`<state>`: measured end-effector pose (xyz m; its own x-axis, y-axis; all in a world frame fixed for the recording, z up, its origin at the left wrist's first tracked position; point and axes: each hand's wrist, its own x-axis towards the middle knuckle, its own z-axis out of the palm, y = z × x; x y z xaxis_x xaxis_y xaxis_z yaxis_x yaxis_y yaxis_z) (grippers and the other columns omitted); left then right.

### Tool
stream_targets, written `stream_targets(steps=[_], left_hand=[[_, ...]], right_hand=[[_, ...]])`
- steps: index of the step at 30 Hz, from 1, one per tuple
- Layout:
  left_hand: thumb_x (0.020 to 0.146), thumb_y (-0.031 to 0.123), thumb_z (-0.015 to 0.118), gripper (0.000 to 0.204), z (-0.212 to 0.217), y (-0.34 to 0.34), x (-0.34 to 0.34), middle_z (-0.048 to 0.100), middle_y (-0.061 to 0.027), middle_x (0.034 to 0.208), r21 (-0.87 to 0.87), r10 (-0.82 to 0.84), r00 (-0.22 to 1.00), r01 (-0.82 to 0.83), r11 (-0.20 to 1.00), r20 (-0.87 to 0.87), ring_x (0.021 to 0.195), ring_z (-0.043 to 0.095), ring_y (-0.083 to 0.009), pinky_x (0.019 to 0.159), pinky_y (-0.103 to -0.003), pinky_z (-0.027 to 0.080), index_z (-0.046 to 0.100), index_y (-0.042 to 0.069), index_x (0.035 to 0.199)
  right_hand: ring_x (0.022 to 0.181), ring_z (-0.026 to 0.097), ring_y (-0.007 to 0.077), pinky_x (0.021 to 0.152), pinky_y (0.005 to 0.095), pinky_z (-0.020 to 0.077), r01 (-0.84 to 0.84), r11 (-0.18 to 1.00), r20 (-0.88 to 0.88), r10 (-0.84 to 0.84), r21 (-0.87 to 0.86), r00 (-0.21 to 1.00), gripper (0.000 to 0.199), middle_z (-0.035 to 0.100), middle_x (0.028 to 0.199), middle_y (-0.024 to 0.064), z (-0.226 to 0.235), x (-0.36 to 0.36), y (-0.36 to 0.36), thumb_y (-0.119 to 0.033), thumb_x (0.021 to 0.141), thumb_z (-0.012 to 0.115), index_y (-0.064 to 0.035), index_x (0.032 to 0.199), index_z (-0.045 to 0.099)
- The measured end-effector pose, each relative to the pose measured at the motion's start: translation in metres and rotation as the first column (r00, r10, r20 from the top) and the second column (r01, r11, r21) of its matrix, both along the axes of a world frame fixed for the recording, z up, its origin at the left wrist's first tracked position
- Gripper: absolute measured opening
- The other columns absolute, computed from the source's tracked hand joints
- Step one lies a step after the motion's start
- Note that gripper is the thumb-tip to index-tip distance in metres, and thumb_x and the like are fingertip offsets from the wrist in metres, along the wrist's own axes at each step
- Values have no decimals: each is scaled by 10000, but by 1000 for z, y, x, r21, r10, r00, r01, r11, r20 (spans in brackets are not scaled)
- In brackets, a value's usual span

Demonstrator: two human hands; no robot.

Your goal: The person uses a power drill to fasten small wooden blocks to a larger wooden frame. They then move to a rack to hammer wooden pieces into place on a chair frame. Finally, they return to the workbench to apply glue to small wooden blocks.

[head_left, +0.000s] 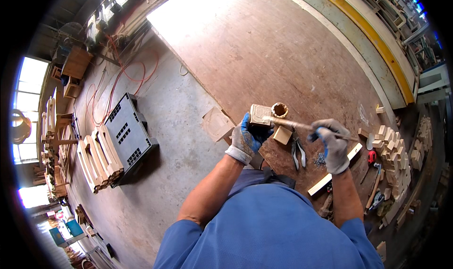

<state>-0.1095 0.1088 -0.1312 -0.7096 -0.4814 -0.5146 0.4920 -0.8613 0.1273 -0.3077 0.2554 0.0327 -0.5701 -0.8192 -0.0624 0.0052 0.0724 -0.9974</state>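
A large brown wooden workbench (264,47) fills the upper centre of the frame, scuffed and brightly lit at its upper left corner. Left of it lies a grey concrete floor (174,127), crossed by red hoses (123,75) in the upper left. A dark plastic crate (126,133) sits on the floor at centre left, with pale wooden frames (96,161) leaning just beside it. A yellow-edged beam (377,45) runs along the upper right.

At the centre of the frame, the gloved left hand (246,139) is clamped around a small carved wooden block (260,114), pale tan with a raised pattern on its face, held above the near edge of the bench. The gloved right hand (334,144) is closed around a thin stick-like tool (302,125) whose tip touches the block. The hands are apart, joined only by the tool.

A small round container (279,110) stands just behind the block. A plain wooden cube (282,135) and pliers (297,152) lie just below the tool. A heap of small wooden blocks (394,153) sits at the right, near a little pile of nails (320,159).
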Motion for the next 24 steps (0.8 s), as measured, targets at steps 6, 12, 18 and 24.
stream_targets(steps=[6, 12, 18, 24], left_hand=[[1047, 474, 518, 580, 17, 9, 10, 679, -203, 1245, -88, -65, 997, 67, 994, 29, 1066, 689, -362, 961, -486, 570, 540, 20, 1407], [1041, 451, 542, 604, 65, 29, 80, 596, -199, 1376, -236, -18, 999, 29, 971, 49, 1209, 623, -358, 1036, -553, 508, 461, 34, 1470], [1033, 406, 551, 611, 107, -2, 152, 596, -225, 1350, -447, 109, 963, 14, 894, 248, 1180, 617, -406, 1024, -551, 499, 453, -18, 1463], [1001, 352, 617, 601, 114, -61, 180, 624, -187, 1298, -549, 85, 936, 125, 827, 341, 1147, 650, -333, 969, -486, 552, 478, -50, 1425]], right_hand=[[679, 663, 105, 629, 250, 553, 175, 981, 11, -177, 90, 984, 138, 704, 794, 58, -37, -25, -18, -71, 953, 618, 22, 963, 721], [701, 665, 116, 663, 300, 551, 91, 965, -295, -15, 246, 955, 140, 711, 763, 61, -107, -37, -51, -135, 912, 661, -20, 920, 740], [782, 710, 213, 743, 359, 564, 100, 913, -310, 30, 396, 950, 264, 736, 854, 119, -160, -36, -72, -268, 895, 717, -41, 1028, 744], [877, 717, 245, 822, 367, 562, 212, 788, -347, 2, 578, 938, 453, 741, 953, 159, -153, -3, -25, -361, 874, 765, -12, 1159, 709]])
